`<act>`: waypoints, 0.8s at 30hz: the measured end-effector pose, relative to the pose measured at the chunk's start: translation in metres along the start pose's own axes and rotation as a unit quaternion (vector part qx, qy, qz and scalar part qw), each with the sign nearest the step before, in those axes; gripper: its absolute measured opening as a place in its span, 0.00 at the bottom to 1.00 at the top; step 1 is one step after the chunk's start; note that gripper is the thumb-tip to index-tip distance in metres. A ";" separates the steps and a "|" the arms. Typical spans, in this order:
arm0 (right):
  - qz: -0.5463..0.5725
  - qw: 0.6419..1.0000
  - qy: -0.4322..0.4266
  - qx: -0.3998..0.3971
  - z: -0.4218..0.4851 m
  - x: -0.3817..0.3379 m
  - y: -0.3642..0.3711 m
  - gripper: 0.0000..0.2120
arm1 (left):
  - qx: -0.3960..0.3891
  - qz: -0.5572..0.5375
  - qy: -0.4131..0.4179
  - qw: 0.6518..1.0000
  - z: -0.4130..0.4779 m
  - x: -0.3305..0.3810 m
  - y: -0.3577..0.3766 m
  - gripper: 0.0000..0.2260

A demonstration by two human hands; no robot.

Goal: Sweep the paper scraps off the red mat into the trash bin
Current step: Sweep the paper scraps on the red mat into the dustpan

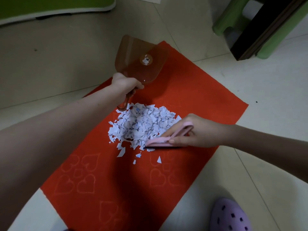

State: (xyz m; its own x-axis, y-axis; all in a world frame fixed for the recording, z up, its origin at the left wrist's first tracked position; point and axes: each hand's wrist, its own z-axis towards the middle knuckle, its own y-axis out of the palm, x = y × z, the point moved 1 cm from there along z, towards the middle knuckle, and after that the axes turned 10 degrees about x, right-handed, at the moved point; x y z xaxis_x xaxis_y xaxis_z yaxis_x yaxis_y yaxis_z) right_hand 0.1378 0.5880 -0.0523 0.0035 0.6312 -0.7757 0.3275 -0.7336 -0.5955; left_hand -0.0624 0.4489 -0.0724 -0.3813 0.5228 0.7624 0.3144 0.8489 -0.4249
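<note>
A pile of white paper scraps (141, 124) lies in the middle of the red mat (200, 90), with a few loose bits just below it. My left hand (124, 83) grips the handle of a translucent brown dustpan (141, 59), which is lifted and tilted above the far end of the mat, beyond the pile. My right hand (195, 132) holds a small pink brush (160, 140) low on the mat, its bristles touching the pile's right edge. No trash bin is in view.
Pale floor tiles (250, 80) surround the mat. A green stool (233, 22) and a dark wooden post (266, 29) stand at the top right. A green board (50, 5) lies at the top left. A purple clog (230, 215) sits at the bottom right.
</note>
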 end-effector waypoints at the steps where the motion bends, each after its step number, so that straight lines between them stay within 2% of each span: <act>1: -0.002 1.000 0.007 -0.028 -0.002 0.000 0.006 0.12 | 0.001 -0.002 0.000 1.000 0.000 0.001 0.000 0.14; 5: -0.038 0.993 0.020 -0.112 -0.004 0.005 0.043 0.11 | -0.001 -0.018 -0.004 1.000 0.001 0.001 -0.001 0.14; 7: -0.061 0.993 0.031 -0.099 0.001 0.006 0.049 0.11 | -0.006 -0.018 -0.005 1.000 0.001 0.000 -0.002 0.13; 11: -0.116 0.993 0.031 -0.001 0.009 0.001 0.030 0.12 | -0.008 -0.017 -0.002 1.000 0.000 -0.001 -0.002 0.13; 13: -0.087 0.995 0.028 0.038 0.006 -0.004 0.017 0.11 | -0.011 -0.019 -0.002 1.000 -0.001 0.000 -0.002 0.13; 15: -0.054 0.998 0.022 0.033 0.001 -0.008 0.014 0.11 | -0.011 -0.022 0.002 1.000 -0.002 0.001 -0.003 0.12; 19: -0.041 0.998 0.009 -0.039 -0.002 -0.008 0.042 0.12 | -0.009 -0.021 0.010 1.000 -0.004 0.004 -0.004 0.13; 24: -0.002 0.999 -0.016 -0.034 0.006 -0.020 0.079 0.11 | -0.003 -0.012 0.010 1.000 -0.005 0.004 -0.004 0.14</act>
State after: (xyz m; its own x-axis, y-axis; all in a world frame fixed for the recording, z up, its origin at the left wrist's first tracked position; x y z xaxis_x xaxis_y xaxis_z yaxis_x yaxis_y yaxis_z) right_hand 0.1581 0.5155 -0.0850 -0.0275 0.6247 -0.7803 0.3918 -0.7114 -0.5834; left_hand -0.0611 0.4470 -0.0647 -0.3706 0.5005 0.7824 0.3107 0.8607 -0.4034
